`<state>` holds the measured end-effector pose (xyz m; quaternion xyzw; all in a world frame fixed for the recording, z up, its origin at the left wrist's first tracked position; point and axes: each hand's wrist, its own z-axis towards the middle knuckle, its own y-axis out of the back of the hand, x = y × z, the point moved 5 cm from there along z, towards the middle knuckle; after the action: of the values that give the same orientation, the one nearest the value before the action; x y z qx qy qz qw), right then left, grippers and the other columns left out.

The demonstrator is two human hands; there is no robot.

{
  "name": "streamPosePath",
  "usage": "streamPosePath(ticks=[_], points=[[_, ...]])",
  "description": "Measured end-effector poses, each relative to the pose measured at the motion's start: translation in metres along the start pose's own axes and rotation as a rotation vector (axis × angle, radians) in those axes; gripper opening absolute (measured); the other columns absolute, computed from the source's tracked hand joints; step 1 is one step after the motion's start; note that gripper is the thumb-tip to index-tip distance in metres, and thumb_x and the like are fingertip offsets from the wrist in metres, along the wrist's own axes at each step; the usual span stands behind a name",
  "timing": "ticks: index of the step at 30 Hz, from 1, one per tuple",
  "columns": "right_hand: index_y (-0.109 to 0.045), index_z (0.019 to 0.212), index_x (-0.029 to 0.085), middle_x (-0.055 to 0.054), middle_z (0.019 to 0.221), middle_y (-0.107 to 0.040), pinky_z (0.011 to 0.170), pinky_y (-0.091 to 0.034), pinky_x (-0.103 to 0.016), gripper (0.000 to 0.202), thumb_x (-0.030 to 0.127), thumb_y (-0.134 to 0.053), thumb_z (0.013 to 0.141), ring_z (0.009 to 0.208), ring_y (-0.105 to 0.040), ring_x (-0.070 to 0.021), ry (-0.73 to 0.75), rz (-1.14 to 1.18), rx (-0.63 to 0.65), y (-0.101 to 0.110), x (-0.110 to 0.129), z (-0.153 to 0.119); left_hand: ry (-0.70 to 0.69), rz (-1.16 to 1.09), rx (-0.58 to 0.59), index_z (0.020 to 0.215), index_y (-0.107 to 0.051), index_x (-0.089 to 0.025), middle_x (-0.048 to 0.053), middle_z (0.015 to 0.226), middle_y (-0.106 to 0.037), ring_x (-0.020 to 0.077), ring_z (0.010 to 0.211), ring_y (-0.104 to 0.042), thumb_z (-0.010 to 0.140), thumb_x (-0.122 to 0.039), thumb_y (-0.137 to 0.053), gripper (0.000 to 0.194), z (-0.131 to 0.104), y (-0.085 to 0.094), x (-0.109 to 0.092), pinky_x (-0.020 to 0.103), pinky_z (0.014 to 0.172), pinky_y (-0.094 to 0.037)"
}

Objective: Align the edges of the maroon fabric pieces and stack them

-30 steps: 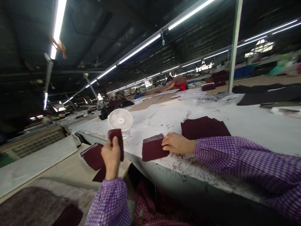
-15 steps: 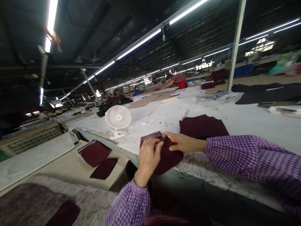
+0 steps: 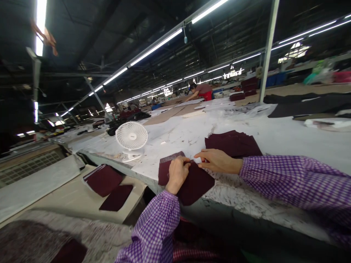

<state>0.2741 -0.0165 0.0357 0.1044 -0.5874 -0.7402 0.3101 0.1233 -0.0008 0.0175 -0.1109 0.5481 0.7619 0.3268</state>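
Observation:
Dark maroon fabric pieces (image 3: 196,184) lie at the table's front edge, partly hanging over it. My left hand (image 3: 178,172) is closed on them, thumb and fingers pinched at their upper edge. Just to the right, my right hand (image 3: 218,160) has its fingers curled round a small white object (image 3: 197,159), whose kind I cannot make out, close to the fabric edge. Under my left hand, a maroon piece with a greyish strip (image 3: 164,168) shows at the left. Behind my right hand sits a stack of maroon pieces (image 3: 233,143).
A white fan (image 3: 131,137) stands on the white-covered table (image 3: 175,128). Lower left, a beige surface (image 3: 74,199) bears maroon pieces (image 3: 104,179). Dark grey fabric (image 3: 307,106) lies at the right, near a metal post (image 3: 268,54). A person (image 3: 203,90) leans over the table farther back.
The view has shifted slightly. My left hand has drawn its fingers into a pinch at the fabric edge. The white object now shows in my right hand, which has moved slightly away from my left.

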Motion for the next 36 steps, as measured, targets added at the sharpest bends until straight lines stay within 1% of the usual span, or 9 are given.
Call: streamPosePath(ticks=[3, 6, 11, 15, 25, 29, 32, 34, 36], points=[[-0.066, 0.106, 0.024, -0.005, 0.09, -0.06, 0.066, -0.037, -0.026, 0.026, 0.032, -0.05, 0.088, 0.076, -0.057, -0.0169, 0.075, -0.07, 0.031, -0.004, 0.002, -0.005, -0.08, 0.084, 0.009, 0.089, -0.073, -0.02, 0.004, 0.091, -0.069, 0.0179, 0.088, -0.062, 0.079, -0.014, -0.059, 0.019, -0.002, 0.0, -0.006, 0.028, 0.083, -0.046], [-0.068, 0.1, 0.024, -0.005, 0.087, -0.059, 0.064, -0.036, -0.025, 0.025, 0.033, -0.047, 0.09, 0.076, -0.057, -0.0164, 0.099, -0.096, 0.044, -0.007, 0.003, -0.007, -0.096, 0.096, -0.003, 0.09, -0.073, -0.02, 0.004, 0.09, -0.068, 0.0174, 0.085, -0.063, 0.081, -0.016, -0.056, 0.02, -0.003, 0.0, -0.009, 0.027, 0.08, -0.046], [-0.067, 0.104, 0.024, -0.005, 0.089, -0.059, 0.063, -0.036, -0.025, 0.026, 0.033, -0.046, 0.09, 0.078, -0.057, -0.0166, 0.101, -0.112, 0.042, -0.008, 0.004, -0.007, -0.074, 0.065, -0.038, 0.087, -0.073, -0.021, 0.002, 0.088, -0.069, 0.0163, 0.083, -0.063, 0.081, -0.016, -0.055, 0.02, -0.001, 0.001, -0.007, 0.026, 0.081, -0.046], [-0.064, 0.108, 0.023, -0.006, 0.092, -0.059, 0.062, -0.035, -0.025, 0.027, 0.032, -0.045, 0.091, 0.077, -0.057, -0.0165, 0.084, -0.136, 0.057, -0.006, 0.006, -0.008, -0.089, 0.084, -0.009, 0.087, -0.073, -0.021, 0.001, 0.087, -0.068, 0.0159, 0.083, -0.062, 0.078, -0.012, -0.057, 0.02, 0.0, -0.001, -0.005, 0.025, 0.081, -0.046], [-0.065, 0.103, 0.022, -0.006, 0.091, -0.058, 0.062, -0.036, -0.026, 0.027, 0.033, -0.043, 0.091, 0.076, -0.058, -0.0165, 0.091, -0.156, 0.07, -0.006, 0.007, -0.008, -0.29, 0.355, 0.044, 0.088, -0.073, -0.021, 0.005, 0.082, -0.061, 0.0188, 0.084, -0.056, 0.086, -0.012, -0.045, 0.029, -0.008, -0.009, -0.016, 0.028, 0.076, -0.044], [-0.065, 0.104, 0.022, -0.006, 0.094, -0.059, 0.065, -0.038, -0.026, 0.027, 0.031, -0.044, 0.09, 0.078, -0.058, -0.0172, 0.074, -0.131, 0.074, -0.004, 0.007, -0.009, -0.339, 0.442, 0.054, 0.088, -0.072, -0.02, 0.007, 0.086, -0.059, 0.0207, 0.086, -0.054, 0.087, -0.012, -0.042, 0.031, -0.009, -0.012, -0.019, 0.031, 0.077, -0.044], [-0.059, 0.115, 0.018, -0.009, 0.106, -0.058, 0.074, -0.04, -0.028, 0.031, 0.026, -0.045, 0.089, 0.09, -0.056, -0.0197, 0.056, -0.083, -0.023, -0.001, 0.006, -0.007, -0.34, 0.47, 0.056, 0.09, -0.071, -0.019, 0.008, 0.09, -0.06, 0.0225, 0.09, -0.053, 0.087, -0.011, -0.041, 0.031, -0.01, -0.012, -0.019, 0.033, 0.079, -0.044], [-0.052, 0.123, 0.015, -0.01, 0.111, -0.059, 0.082, -0.039, -0.03, 0.036, 0.02, -0.042, 0.089, 0.096, -0.054, -0.0207, 0.1, -0.059, -0.066, -0.002, 0.009, -0.004, -0.338, 0.465, 0.051, 0.092, -0.071, -0.019, 0.008, 0.092, -0.06, 0.0226, 0.092, -0.053, 0.086, -0.01, -0.042, 0.031, -0.01, -0.012, -0.019, 0.033, 0.081, -0.044], [-0.051, 0.123, 0.012, -0.01, 0.105, -0.061, 0.083, -0.039, -0.032, 0.036, 0.016, -0.04, 0.088, 0.093, -0.052, -0.0209, 0.152, -0.051, -0.049, -0.007, 0.012, -0.002, -0.337, 0.451, 0.045, 0.096, -0.07, -0.019, 0.008, 0.093, -0.061, 0.0221, 0.092, -0.053, 0.086, -0.009, -0.042, 0.031, -0.011, -0.012, -0.021, 0.033, 0.082, -0.044]])
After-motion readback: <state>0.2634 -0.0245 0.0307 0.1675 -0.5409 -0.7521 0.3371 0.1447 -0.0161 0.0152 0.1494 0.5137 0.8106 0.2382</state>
